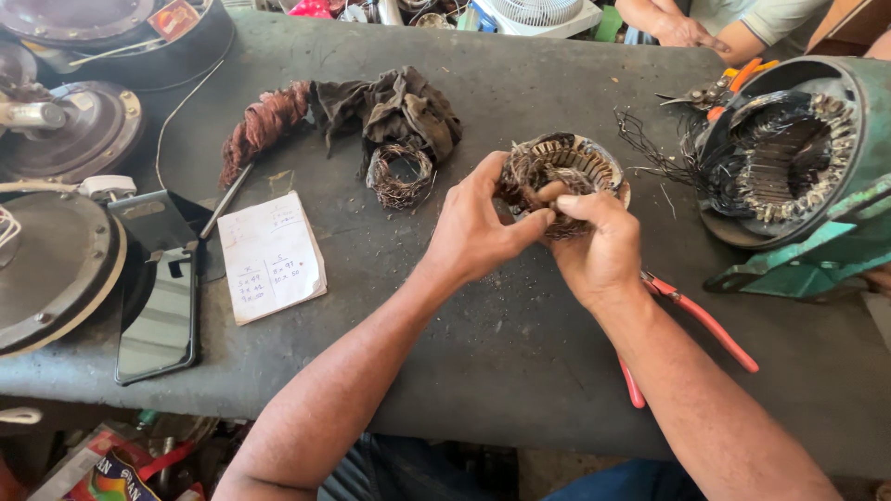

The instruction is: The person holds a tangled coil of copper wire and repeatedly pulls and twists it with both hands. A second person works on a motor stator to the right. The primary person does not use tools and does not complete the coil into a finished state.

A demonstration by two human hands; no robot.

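Holding a round wire coil (561,176) in both hands.
Left hand (478,227) and right hand (599,246) gripping it, mid-frame, red pliers (705,325) beside.

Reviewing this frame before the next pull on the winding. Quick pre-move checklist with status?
1. Both hands on the stator ring: ok, left hand and right hand pinch its near edge.
2. Ring lifted off the table: cannot tell.
3. Red-handled pliers within reach: ok, beside the right wrist.
4. Loose wire coil apart from the hands: ok.
5. Phone and paper note away from the work: ok, at the left.
6. Green motor housing apart from the right hand: ok.
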